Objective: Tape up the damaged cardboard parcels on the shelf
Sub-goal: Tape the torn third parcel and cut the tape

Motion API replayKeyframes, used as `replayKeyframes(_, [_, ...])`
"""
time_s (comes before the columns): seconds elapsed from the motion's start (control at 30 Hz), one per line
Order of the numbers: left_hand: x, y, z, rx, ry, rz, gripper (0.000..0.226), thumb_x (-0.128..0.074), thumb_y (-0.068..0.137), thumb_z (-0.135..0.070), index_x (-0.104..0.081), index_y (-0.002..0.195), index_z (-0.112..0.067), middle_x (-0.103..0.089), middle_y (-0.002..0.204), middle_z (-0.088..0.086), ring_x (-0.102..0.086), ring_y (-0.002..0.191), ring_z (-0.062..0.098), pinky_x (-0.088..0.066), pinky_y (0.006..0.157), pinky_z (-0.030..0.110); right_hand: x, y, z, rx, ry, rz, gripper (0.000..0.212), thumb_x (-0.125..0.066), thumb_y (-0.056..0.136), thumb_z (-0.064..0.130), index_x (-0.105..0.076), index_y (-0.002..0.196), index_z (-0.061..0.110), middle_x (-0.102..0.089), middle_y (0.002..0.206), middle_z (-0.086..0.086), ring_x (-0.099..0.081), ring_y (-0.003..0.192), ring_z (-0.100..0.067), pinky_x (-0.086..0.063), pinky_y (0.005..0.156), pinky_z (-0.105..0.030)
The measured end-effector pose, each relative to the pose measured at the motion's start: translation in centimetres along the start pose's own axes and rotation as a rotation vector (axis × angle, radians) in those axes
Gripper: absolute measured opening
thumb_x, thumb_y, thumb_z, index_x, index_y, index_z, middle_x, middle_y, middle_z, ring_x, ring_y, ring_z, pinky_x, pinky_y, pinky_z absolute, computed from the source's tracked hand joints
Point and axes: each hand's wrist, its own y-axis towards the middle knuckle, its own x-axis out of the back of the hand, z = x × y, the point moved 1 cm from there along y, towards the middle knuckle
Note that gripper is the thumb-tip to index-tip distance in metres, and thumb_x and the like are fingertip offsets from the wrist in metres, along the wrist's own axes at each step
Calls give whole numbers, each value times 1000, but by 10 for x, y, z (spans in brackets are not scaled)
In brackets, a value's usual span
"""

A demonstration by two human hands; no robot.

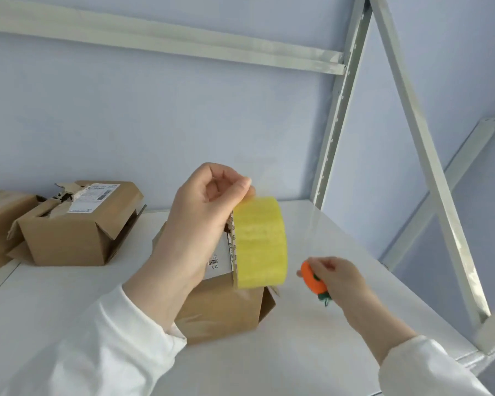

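Note:
My left hand (203, 207) holds a roll of yellowish clear tape (259, 242) up in front of me, fingers curled over its top edge. Directly behind and below the roll sits a brown cardboard parcel (223, 307) on the white shelf (326, 324), partly hidden by my forearm. To the right of the parcel, low over the shelf, my right hand (343, 281) grips a small orange carrot-shaped cutter (313, 277) with a green end. A torn parcel with a shipping label (75, 224) stands at the left, its top flaps ripped open.
Another brown parcel (0, 221) lies at the far left edge, cut off by the frame. Grey metal shelf uprights (340, 110) and a diagonal brace (429, 167) rise at the right. An upper shelf rail (155, 38) runs overhead. A pale blue wall is behind.

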Motion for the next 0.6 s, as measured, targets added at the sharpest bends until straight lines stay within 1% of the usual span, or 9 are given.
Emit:
replayKeyframes(0.1, [5,3,3,49,5,-7,13,-65,86,-13,-57,77,-20,-66,79,3,-61,82,15,-45,95,49,-10,10,-29,-41,-264,-8,14,-60,90,24,-64,77,19,-64,77,-4,-53,59,-17,-46,60,-29])
replayKeyframes(0.2, [10,6,6,91,0,6,15,-66,86,-13,-58,75,-20,-64,78,5,-60,82,21,-43,96,53,-15,16,-37,-11,-470,-33,17,-59,89,37,-68,94,24,-64,92,1,-58,86,-18,-50,79,-32])
replayKeyframes(0.27, [13,7,8,99,11,16,14,-66,85,-15,-58,75,-21,-64,77,6,-61,83,21,-44,96,51,-14,14,-20,154,-364,-127,25,-56,90,40,-66,108,27,-61,112,1,-51,114,-21,-44,93,-26])
replayKeyframes(0.3, [14,6,8,103,22,19,14,-67,85,-16,-58,75,-21,-65,79,8,-61,84,20,-44,95,49,-12,5,-1,241,-202,-159,20,-55,91,38,-64,106,30,-61,115,5,-50,117,-17,-42,91,-16])
replayKeyframes(0.33, [14,7,9,102,36,19,14,-67,84,-17,-58,75,-23,-66,81,11,-61,84,20,-44,91,45,-12,-6,23,298,-23,-141,15,-54,90,38,-64,101,32,-63,112,12,-53,113,-10,-41,85,-8])
replayKeyframes(0.37, [14,8,9,100,45,19,14,-67,84,-18,-58,75,-23,-66,84,14,-60,84,20,-43,87,41,-12,-21,47,342,132,-69,18,-54,87,43,-66,97,33,-66,105,19,-56,107,-4,-41,82,-8])
replayKeyframes(0.47, [12,9,10,79,31,42,12,-67,84,-15,-57,77,-20,-62,79,15,-61,81,20,-43,79,31,-18,-51,100,424,289,156,48,-57,59,64,-70,91,32,-70,93,21,-60,95,8,-44,87,-21])
replayKeyframes(0.5, [12,9,11,71,30,54,12,-66,84,-14,-57,79,-18,-61,76,10,-61,78,18,-44,76,26,-20,-54,109,442,290,180,45,-60,59,61,-71,90,30,-71,91,20,-61,90,10,-45,86,-20])
replayKeyframes(0.6, [12,7,10,40,25,83,10,-67,83,-13,-57,83,-14,-61,72,-2,-60,70,8,-45,65,13,-27,-53,121,458,303,139,14,-69,75,36,-73,78,23,-71,78,16,-61,74,11,-45,70,-7])
